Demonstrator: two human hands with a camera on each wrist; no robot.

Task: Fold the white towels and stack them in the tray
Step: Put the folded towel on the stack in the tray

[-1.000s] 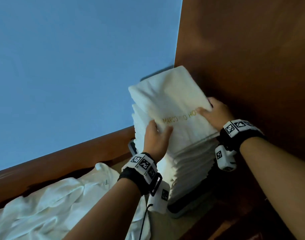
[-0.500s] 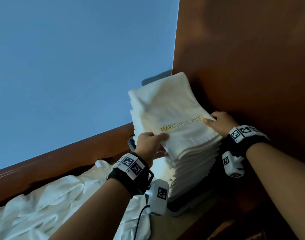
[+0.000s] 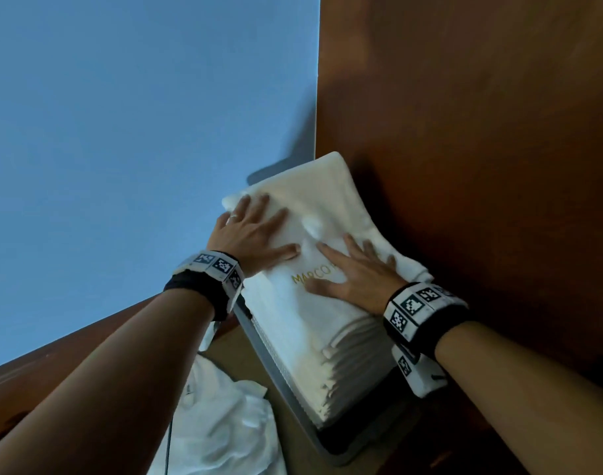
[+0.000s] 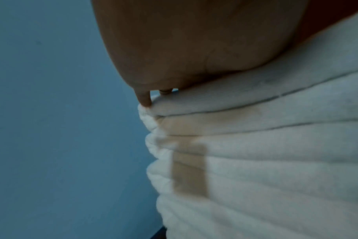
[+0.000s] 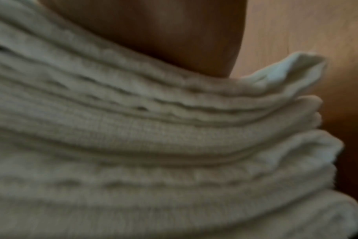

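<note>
Both hands lie flat on the top towel (image 3: pixel 330 214) of a tall stack of folded white towels (image 3: pixel 330 344). The left hand (image 3: pixel 248 231) presses the top's far left part, fingers straight and spread, a ring on one finger. The right hand (image 3: pixel 356 272) presses the near right part, fingers likewise straight and splayed, thumb stretched toward the left. Neither hand is curled around anything — palms and fingers rest on the cloth.

Gold embroidered lettering (image 3: pixel 310 274) shows on the top towel between the two hands, partly covered by the right hand; only "MARCO" can be read.

The stack stands in a grey tray (image 3: pixel 293 402) whose near left rim runs along the stack's foot. The tray sits in the far right corner of the wooden desk (image 3: pixel 252 358), the stack's right side close against a brown wooden panel (image 3: pixel 464 132) and its far side near the blue wall (image 3: pixel 139 132).

The left wrist view shows the palm on the stack's top edge, a fingertip (image 4: pixel 144 101) touching the corner, with the layered folds (image 4: pixel 255 161) below. The right wrist view, blurred, shows the heel of the hand sunk into the top layers (image 5: pixel 153 129), which dip under it, one corner of cloth sticking up beside the panel.

On the desk, near the left of the tray, lies a loose heap of unfolded white towels (image 3: pixel 224 423). Each wrist wears a black band with black-and-white marker squares (image 3: pixel 416 308).
</note>
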